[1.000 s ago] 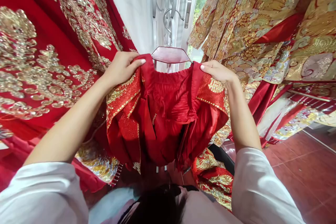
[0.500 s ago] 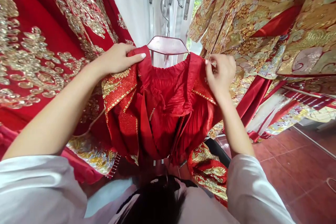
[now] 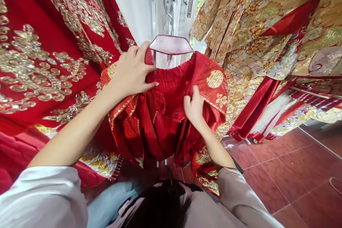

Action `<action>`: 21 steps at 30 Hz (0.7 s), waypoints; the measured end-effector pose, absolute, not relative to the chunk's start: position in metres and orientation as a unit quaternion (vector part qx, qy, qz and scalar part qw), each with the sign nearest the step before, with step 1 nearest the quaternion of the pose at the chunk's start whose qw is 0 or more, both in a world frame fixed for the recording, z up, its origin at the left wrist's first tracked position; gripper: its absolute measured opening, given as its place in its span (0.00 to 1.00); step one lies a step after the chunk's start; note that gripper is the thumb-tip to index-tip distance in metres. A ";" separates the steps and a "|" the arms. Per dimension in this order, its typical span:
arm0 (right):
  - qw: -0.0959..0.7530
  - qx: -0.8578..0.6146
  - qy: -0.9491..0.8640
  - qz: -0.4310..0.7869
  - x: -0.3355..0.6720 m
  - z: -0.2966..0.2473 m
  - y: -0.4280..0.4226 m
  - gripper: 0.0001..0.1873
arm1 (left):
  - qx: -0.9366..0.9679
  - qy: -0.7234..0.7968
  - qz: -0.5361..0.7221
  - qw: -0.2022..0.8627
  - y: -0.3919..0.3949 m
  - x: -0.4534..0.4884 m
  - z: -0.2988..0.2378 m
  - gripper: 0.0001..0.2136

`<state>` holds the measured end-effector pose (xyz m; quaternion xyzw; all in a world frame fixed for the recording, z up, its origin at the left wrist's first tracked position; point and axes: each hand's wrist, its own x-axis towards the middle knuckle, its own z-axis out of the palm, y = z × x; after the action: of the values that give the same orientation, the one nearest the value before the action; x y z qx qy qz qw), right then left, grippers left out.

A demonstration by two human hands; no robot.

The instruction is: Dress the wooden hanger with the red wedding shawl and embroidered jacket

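A red jacket (image 3: 125, 115) with gold embroidery and beaded trim hangs on a hanger (image 3: 171, 45) with a pale middle panel and metal hook. Inside its open front is a red pleated garment (image 3: 173, 94) with a gathered top edge. My left hand (image 3: 132, 69) curls over the jacket's left shoulder, thumb towards the gathered edge; part of its grip is hidden. Lower down on the other side, my right hand (image 3: 193, 107) is closed on the jacket's front edge. Above it, a round gold emblem shows on the right shoulder.
A red gown with gold sequins (image 3: 53, 67) hangs close on the left. Gold brocade garments (image 3: 256, 28) fill the right side. Behind the hanger are a white curtain (image 3: 128, 0) and a door frame. Red floor tiles (image 3: 275, 171) lie below right.
My right hand has moved from the right shoulder down and inward to the front edge, and the right shoulder panel now lies spread out. My left hand has shifted inward over its shoulder.
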<state>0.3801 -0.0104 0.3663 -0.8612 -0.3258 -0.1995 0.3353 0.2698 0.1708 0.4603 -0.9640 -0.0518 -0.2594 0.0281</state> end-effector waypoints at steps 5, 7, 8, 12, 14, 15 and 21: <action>0.259 -0.878 -0.360 -0.181 0.359 0.379 0.012 0.14 | -0.955 -0.079 -0.284 0.017 0.158 0.265 0.461 0.22; 0.238 -0.888 -0.349 -0.182 0.362 0.384 0.007 0.16 | -0.935 -0.139 -0.325 0.027 0.145 0.262 0.454 0.24; 0.241 -0.889 -0.336 -0.197 0.366 0.389 0.002 0.19 | -0.921 -0.183 -0.344 0.031 0.138 0.261 0.449 0.24; 0.315 -0.817 -0.329 -0.354 0.400 0.432 -0.009 0.22 | -0.890 -0.316 -0.329 0.018 0.123 0.271 0.430 0.25; 0.332 -0.763 -0.388 -0.396 0.424 0.459 -0.001 0.21 | -0.892 -0.339 -0.299 0.011 0.125 0.280 0.427 0.22; 0.333 -0.749 -0.413 -0.396 0.437 0.471 0.006 0.21 | -0.892 -0.346 -0.289 0.013 0.127 0.284 0.426 0.21; 0.307 -0.769 -0.479 -0.292 0.474 0.492 0.029 0.28 | -0.910 -0.302 -0.285 0.019 0.130 0.284 0.431 0.16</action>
<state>0.4738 0.0292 0.4924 -0.7687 -0.4792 -0.2921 0.3067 0.2838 0.1304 0.4313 -0.9096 -0.3018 -0.2848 0.0188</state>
